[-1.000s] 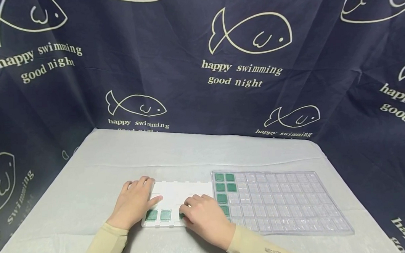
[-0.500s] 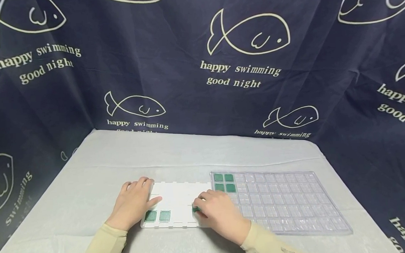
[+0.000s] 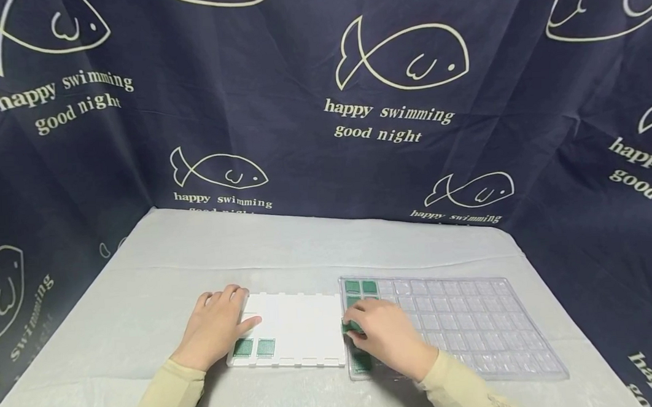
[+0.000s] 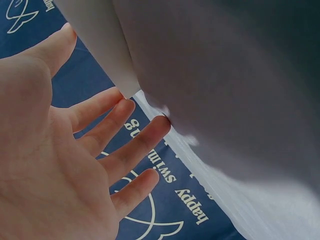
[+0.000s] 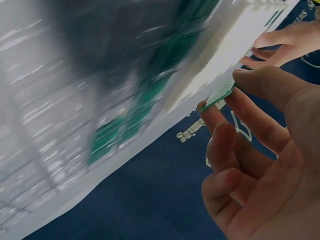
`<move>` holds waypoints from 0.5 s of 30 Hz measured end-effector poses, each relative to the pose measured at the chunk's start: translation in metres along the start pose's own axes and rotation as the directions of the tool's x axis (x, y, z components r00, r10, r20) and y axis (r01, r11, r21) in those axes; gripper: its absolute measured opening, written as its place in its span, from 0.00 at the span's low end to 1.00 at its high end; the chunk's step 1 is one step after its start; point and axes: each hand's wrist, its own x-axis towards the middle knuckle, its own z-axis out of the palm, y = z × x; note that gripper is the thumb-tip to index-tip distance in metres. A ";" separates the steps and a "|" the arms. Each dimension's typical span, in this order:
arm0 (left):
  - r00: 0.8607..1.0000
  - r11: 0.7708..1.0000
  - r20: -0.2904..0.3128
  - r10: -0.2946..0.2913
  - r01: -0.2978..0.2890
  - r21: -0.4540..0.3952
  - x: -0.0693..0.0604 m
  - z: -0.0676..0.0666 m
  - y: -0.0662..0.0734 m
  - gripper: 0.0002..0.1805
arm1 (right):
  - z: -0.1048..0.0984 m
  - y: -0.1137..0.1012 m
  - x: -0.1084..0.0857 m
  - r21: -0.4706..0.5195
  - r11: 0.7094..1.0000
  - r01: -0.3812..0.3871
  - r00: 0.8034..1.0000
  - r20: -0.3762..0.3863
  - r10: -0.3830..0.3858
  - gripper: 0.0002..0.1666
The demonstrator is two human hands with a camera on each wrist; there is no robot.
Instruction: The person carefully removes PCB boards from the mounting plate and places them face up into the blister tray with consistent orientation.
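The right hand (image 3: pixel 388 332) pinches a green board (image 5: pixel 220 95) between thumb and fingers; in the head view those fingers cover most of the board, which is at the left edge of the clear tray (image 3: pixel 465 325). Whether it touches the tray is hard to tell. The same hand also hides part of the green boards (image 3: pixel 369 286) filling the tray's left side, so I cannot count them, and the right wrist view blurs them.

The left hand (image 3: pixel 218 323) lies with fingers loosely spread and thumb apart, covering the left side of the white panel (image 3: pixel 305 327). Two more boards lie near that panel's front edge: the left one (image 3: pixel 244 348), just beside the hand, and its neighbour (image 3: pixel 266 347) in full view. In the left wrist view, a dark, blurred mass I cannot identify fills the right side. Both sleeves (image 3: pixel 468 386) run out of the head view over the counter (image 3: pixel 143 311).
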 end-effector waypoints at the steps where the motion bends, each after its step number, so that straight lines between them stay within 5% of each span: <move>1: 1.000 1.000 0.001 0.000 0.000 -0.002 0.000 0.000 0.000 0.31 | 0.000 0.003 -0.001 0.002 1.000 -0.005 1.000 0.005 0.005 0.13; 15: 1.000 1.000 0.013 -0.004 0.004 0.004 0.000 0.000 0.000 0.32 | 0.002 0.037 -0.016 0.012 0.997 -0.074 0.995 0.073 0.073 0.12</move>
